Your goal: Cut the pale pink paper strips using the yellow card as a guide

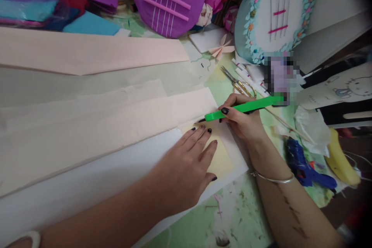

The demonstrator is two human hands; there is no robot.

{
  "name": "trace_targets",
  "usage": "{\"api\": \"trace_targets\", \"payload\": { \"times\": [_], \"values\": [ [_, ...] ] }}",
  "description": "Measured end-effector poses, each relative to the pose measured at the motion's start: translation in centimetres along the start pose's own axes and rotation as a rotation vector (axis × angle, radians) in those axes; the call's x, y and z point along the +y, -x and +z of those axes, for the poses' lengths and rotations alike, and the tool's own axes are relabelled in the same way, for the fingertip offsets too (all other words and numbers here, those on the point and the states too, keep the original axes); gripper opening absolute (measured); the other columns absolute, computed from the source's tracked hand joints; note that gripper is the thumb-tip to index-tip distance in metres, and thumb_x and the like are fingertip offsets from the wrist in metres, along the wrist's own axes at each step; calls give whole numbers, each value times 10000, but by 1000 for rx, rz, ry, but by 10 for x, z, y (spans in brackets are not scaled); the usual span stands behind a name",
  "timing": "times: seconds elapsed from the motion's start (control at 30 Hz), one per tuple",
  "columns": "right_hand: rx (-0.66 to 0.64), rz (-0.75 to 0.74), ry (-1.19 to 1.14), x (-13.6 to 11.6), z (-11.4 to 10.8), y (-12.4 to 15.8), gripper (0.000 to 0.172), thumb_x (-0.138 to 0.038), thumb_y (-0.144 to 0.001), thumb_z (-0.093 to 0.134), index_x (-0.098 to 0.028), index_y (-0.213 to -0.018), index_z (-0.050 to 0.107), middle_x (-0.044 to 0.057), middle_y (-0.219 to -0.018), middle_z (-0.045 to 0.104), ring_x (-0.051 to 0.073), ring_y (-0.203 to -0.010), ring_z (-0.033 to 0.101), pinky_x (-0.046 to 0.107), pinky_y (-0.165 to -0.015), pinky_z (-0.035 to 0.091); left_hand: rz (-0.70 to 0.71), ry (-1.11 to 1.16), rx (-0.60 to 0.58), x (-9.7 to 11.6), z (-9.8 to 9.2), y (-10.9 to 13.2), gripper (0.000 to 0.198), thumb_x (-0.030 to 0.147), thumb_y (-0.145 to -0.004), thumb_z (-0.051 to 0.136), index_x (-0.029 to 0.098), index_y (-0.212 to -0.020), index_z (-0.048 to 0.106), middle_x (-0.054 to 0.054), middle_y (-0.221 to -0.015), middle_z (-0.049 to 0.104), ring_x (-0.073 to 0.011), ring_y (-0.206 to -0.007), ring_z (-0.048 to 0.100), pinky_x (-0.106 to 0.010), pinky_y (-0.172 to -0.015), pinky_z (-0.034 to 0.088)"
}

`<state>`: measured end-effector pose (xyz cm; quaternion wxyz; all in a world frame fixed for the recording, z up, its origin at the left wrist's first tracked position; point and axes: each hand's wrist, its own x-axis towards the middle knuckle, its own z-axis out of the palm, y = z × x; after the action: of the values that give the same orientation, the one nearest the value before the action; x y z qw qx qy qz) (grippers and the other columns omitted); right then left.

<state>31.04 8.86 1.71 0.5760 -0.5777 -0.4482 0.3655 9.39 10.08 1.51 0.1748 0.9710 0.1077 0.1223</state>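
My left hand (pixel 188 166) lies flat with its fingers spread, pressing a pale yellow sheet (pixel 223 159) onto a white board (pixel 116 178). In my right hand (pixel 244 120) is a slim green utility knife (pixel 247 107), gripped like a pen. Its dark pointed tip meets the yellow sheet close to the left fingertips, at the edge of a long pale peach strip (pixel 116 128). That strip runs across the white board to the left. Part of the yellow sheet is hidden under my left hand.
Gold-handled scissors (pixel 238 82) lie just beyond my right hand. A blue glue gun (pixel 308 166) and a yellow curved object (pixel 341 159) are at the right. Two decorated instrument-shaped pieces, one purple (pixel 171 19) and one light blue (pixel 242 23), stand behind, near another peach piece (pixel 95 52).
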Motion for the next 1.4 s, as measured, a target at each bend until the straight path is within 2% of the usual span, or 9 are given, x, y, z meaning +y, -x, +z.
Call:
{"api": "trace_targets", "payload": {
  "times": [0.13,0.7,1.0,1.17,1.4],
  "values": [
    [16,20,-40,0,-1,0,181,-241,-701,752,-185,-585,625,-27,-461,591,80,-402,459,225,-413,272,5,1,4,0,0,0,543,398,-952,471,29,-1351,474,-249,-1435,429,-368,-1362,370,-503,-1114,318],
    [34,41,-9,-1,-3,0,193,-282,-677,755,-194,-590,607,-38,-462,570,88,-417,468,230,-422,305,2,-1,-13,0,-1,2,547,403,-955,464,35,-1359,472,-241,-1451,412,-363,-1376,347,-499,-1122,310],
    [0,43,15,0,-5,-2,188,-287,-678,755,-194,-591,616,-28,-484,588,91,-423,465,237,-429,312,1,5,-13,0,-1,0,537,397,-954,473,42,-1357,466,-237,-1450,416,-359,-1375,351,-505,-1117,316],
    [37,78,-24,-2,-4,-1,220,-306,-651,766,-200,-568,592,-48,-444,528,79,-396,423,228,-403,268,-1,9,-10,0,-1,1,535,399,-955,474,44,-1355,463,-239,-1455,408,-354,-1381,344,-498,-1122,308],
    [26,51,18,0,-7,-1,186,-262,-674,747,-192,-579,603,-32,-460,564,87,-410,451,237,-420,273,-6,18,-19,0,-2,1,539,394,-951,484,41,-1358,462,-240,-1458,403,-356,-1387,332,-496,-1129,296]
  ]
}}
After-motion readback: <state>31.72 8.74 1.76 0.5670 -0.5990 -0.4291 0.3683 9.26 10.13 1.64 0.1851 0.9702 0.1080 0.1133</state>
